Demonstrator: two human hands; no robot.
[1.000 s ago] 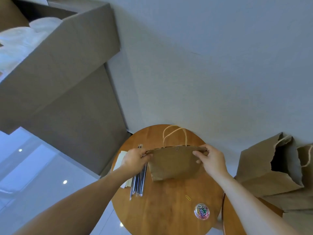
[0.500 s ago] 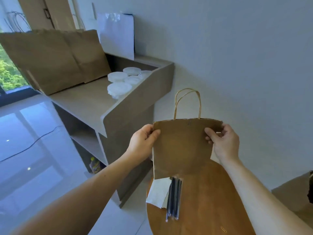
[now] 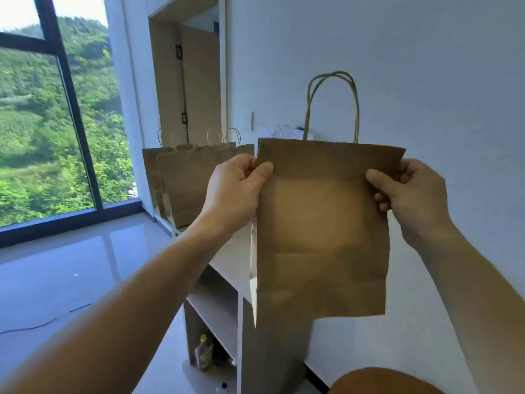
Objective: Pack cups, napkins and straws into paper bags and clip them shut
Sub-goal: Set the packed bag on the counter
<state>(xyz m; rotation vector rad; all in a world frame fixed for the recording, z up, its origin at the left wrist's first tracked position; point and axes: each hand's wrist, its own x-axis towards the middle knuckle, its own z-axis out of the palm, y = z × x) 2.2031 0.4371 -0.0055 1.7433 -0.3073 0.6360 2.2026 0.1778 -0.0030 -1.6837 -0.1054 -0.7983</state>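
A flat brown paper bag [image 3: 324, 228] with twisted paper handles hangs upright in the air before me. My left hand [image 3: 235, 189] pinches its upper left corner. At the upper right edge, my right hand [image 3: 412, 191] grips it between thumb and fingers. The bag's mouth looks closed flat, and a rounded shape shows faintly through the paper. Cups, napkins, straws and clips are out of view.
Several more paper bags [image 3: 184, 177] stand on a grey shelf unit [image 3: 227, 305] against the wall. A bottle [image 3: 203, 351] sits in its lowest compartment. The round wooden table's edge [image 3: 377, 382] shows at the bottom right. A large window [image 3: 56, 123] fills the left.
Both hands have lifted the bag off the wooden table up to chest height. My view has swung up from the table toward the shelf unit and the window.
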